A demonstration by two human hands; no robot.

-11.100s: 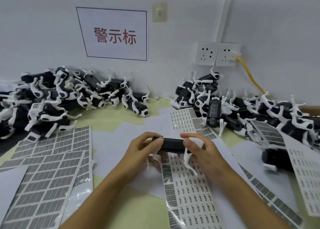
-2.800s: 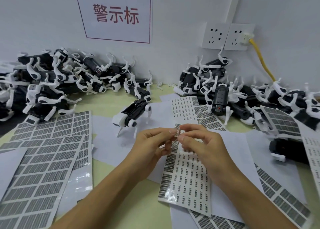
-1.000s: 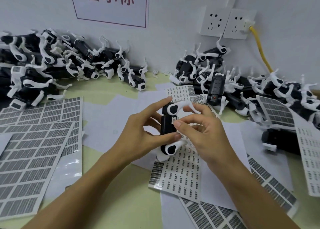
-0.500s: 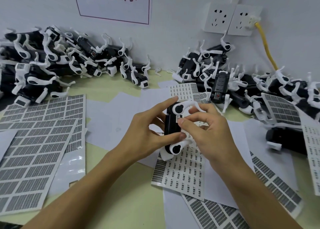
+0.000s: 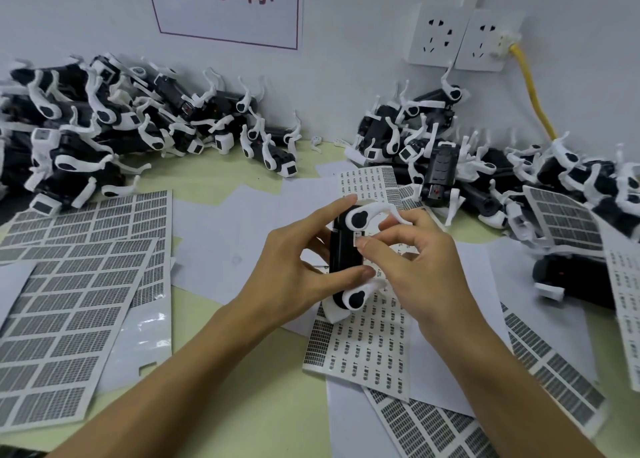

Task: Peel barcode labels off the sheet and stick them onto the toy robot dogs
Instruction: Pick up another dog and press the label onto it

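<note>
1. One toy robot dog (image 5: 344,250), black in the body with white legs, is held upright on end above the middle of the table (image 5: 214,419), over a barcode label sheet (image 5: 360,347).
2. The dog is gripped by the left hand (image 5: 294,277), with the index finger laid over its upper end and the thumb curled across the lower part of its body.
3. A small white label (image 5: 356,238) is pressed against the side of the dog's body by the index fingertip of the right hand (image 5: 419,270); the other fingers of that hand are curled behind the dog, near its upper white leg.
4. Whether the label is fully stuck down cannot be told.
5. A pile of toy dogs (image 5: 114,125) is heaped along the wall at the left, and a second pile (image 5: 485,167) is heaped at the right, below the wall sockets (image 5: 460,38).
6. Larger grey label sheets (image 5: 69,295) are spread at the left of the table, and more sheets (image 5: 450,426) lie under the right forearm.
7. A yellow cable (image 5: 533,94) is plugged into the right-hand socket.
</note>
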